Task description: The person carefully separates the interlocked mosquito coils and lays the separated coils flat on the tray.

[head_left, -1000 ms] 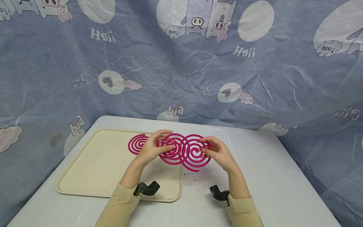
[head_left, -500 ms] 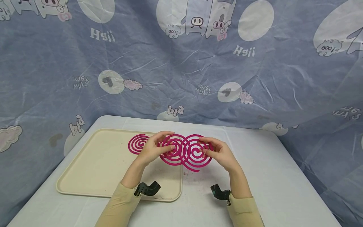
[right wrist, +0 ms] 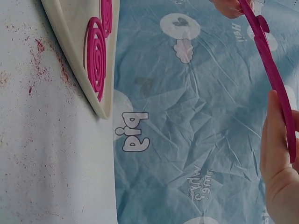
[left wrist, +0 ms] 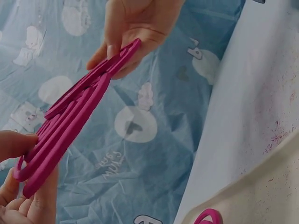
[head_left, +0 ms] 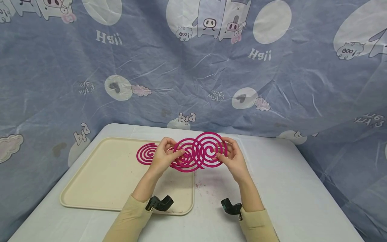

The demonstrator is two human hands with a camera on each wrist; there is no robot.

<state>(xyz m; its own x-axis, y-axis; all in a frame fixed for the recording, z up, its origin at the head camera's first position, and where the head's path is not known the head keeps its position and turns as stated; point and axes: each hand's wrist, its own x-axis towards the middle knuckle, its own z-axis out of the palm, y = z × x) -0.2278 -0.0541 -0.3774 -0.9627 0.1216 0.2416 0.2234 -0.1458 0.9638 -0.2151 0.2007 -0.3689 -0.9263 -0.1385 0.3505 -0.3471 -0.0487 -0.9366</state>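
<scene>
Two magenta mosquito coils are held up over the tray's right edge, overlapping and seemingly linked. My left hand [head_left: 163, 157] pinches the left coil [head_left: 185, 170] between thumb and fingers. At the right coil's outer side, my right hand [head_left: 238, 163] grips the right coil [head_left: 208, 133], which stands a little higher. Seen from the left wrist, both coils appear almost edge-on between the left fingers [left wrist: 43, 198] and the right hand [left wrist: 140, 23]. Another coil [head_left: 146, 154] lies flat on the tray, left of my left hand. A further tray coil [right wrist: 96, 56] shows in the right wrist view.
The cream tray [head_left: 99, 174] covers the left and middle of the white-clothed table [head_left: 278, 188]. Reddish crumbs [head_left: 198, 185] are scattered beside its right rim. A blue printed curtain [head_left: 169, 84] hangs behind and around the table.
The right coil has risen and turned with my right hand, its loose outer end swinging up and left. My left hand has shifted slightly right. The tray and the coil at its left stay put.
</scene>
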